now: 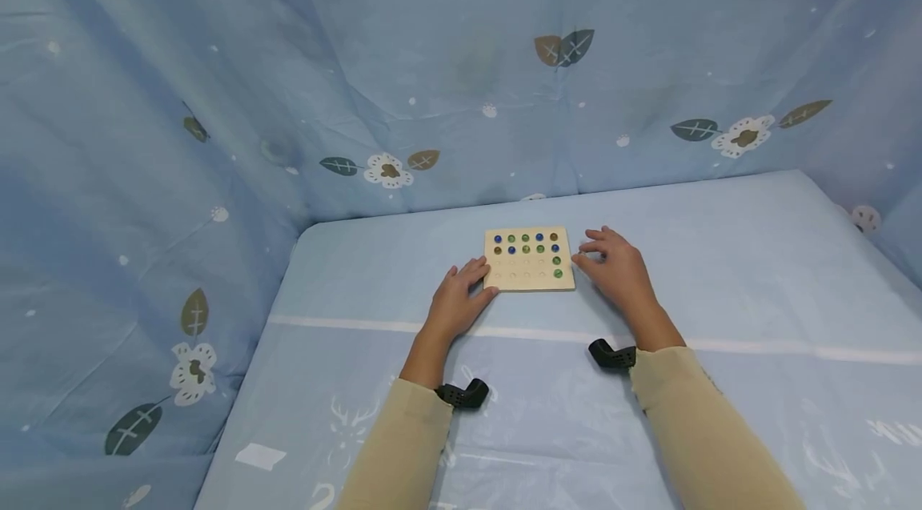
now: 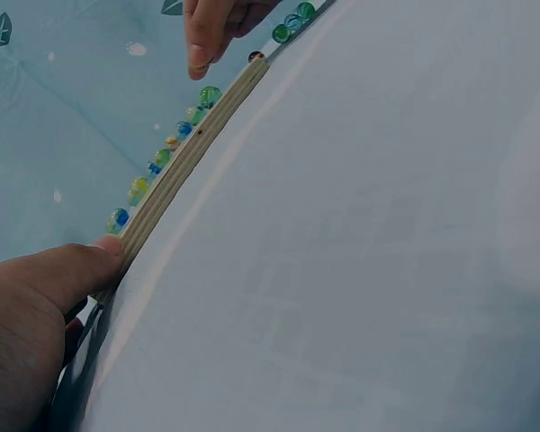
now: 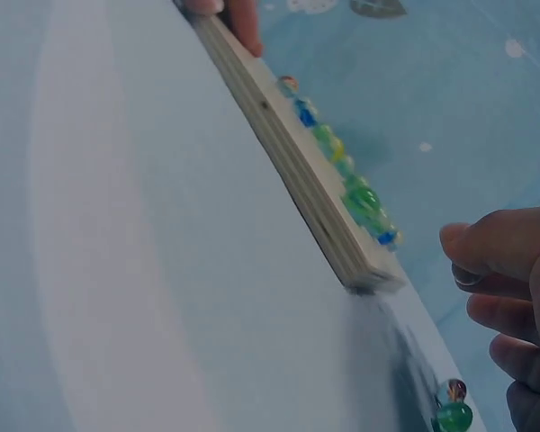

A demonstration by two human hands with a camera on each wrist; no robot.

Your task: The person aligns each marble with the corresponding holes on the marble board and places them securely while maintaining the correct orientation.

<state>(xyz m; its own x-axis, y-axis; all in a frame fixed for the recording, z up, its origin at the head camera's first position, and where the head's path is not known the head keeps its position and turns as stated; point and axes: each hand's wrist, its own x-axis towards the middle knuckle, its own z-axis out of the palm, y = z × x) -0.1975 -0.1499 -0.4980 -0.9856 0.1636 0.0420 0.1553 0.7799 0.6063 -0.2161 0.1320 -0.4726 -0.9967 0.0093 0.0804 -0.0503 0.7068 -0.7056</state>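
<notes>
A pale wooden board [image 1: 529,281] with rows of round hollows lies on the table. Blue, green and amber glass marbles [image 1: 526,249] fill its two far rows; two green marbles [image 1: 558,267] sit in the right column of the nearer rows. My left hand [image 1: 457,302] grips the board's left end, thumb at the near corner and fingers along the left side. Just off the right edge hovers my right hand [image 1: 612,266], fingers bent, thumb and index tips close together. I cannot tell whether a marble is between them. Loose marbles [image 3: 454,409] lie beyond the board's right end.
Light blue cloth covers the table [image 1: 720,270], with a patterned curtain [image 1: 461,78] behind and at the sides. A white paper scrap [image 1: 260,456] lies at the front left. Black wrist cameras [image 1: 464,395] are strapped over beige sleeves [image 1: 709,422].
</notes>
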